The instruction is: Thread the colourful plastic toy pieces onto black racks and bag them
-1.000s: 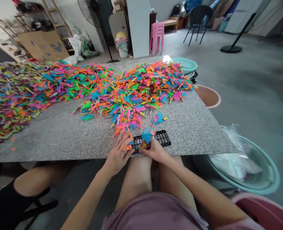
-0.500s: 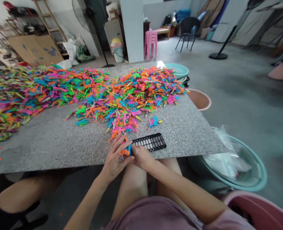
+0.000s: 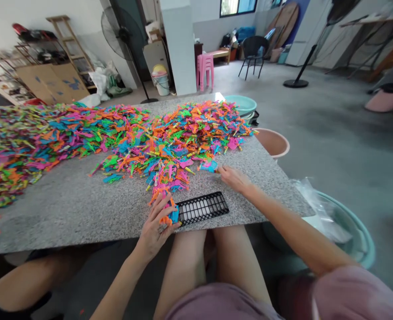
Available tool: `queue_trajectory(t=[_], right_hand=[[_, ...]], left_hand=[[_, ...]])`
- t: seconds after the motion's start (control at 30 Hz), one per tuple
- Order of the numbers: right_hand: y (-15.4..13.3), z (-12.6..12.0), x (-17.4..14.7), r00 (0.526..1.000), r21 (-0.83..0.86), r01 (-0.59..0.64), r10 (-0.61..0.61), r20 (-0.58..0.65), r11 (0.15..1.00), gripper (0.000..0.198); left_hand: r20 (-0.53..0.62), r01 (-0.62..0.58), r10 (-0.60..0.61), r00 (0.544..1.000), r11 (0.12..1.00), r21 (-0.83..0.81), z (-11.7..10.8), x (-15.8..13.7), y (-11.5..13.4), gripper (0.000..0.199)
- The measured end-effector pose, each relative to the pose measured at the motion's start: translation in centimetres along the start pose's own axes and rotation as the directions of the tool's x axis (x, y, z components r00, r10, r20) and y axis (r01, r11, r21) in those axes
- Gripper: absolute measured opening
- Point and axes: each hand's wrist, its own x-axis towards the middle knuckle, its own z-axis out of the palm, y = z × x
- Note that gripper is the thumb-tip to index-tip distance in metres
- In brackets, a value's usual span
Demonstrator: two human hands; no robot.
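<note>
My left hand point(image 3: 155, 225) is at the table's front edge, its fingers curled round a few blue and orange plastic pieces point(image 3: 172, 216). These pieces sit at the left end of a black lattice tray point(image 3: 203, 209), which lies flat on the table with several narrow slots. Farther forward and to the right, my right hand point(image 3: 233, 178) pinches a small plastic piece point(image 3: 217, 170), mostly hidden by the fingertips. Just left of those fingertips lies a blue plastic piece point(image 3: 209, 166). A heap of bright plastic pieces point(image 3: 189, 129) in pink, orange, green, blue and yellow spreads beyond both hands.
The speckled grey table point(image 3: 83, 213) carries a longer heap point(image 3: 26, 146) on the left. At its right side stand an orange-brown basin point(image 3: 272, 142), a turquoise basin point(image 3: 244, 104) and a tub with clear plastic bags point(image 3: 326, 218). Another person's knee point(image 3: 19, 284) shows at lower left.
My right hand has left the tray's left end and reached forward and right to the loose pieces. My left hand keeps its place with the blue and orange pieces.
</note>
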Motion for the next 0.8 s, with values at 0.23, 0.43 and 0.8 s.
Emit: queue_trajectory(t=[0.23,0.43,0.8], right_hand=[[-8.1,3.6,-2.2,0.993,0.883,-0.109,0.082,0.081,0.456,0.017],[-9.9,2.9,-0.7,0.992,0.777,-0.038,0.115,-0.045,0.628,0.018],[-15.4,3.6,1.3,0.984,0.347,0.065,-0.118,0.134,0.936,0.035]], left_hand=[[0.017,0.053,-0.054,0.998,0.999,0.01,-0.2,-0.2,0.2,0.026],[0.019,0.05,-0.05,0.999,0.999,-0.001,-0.3,-0.3,0.3,0.026],[0.024,0.032,-0.033,0.999,0.998,0.045,-0.3,-0.3,0.4,0.025]])
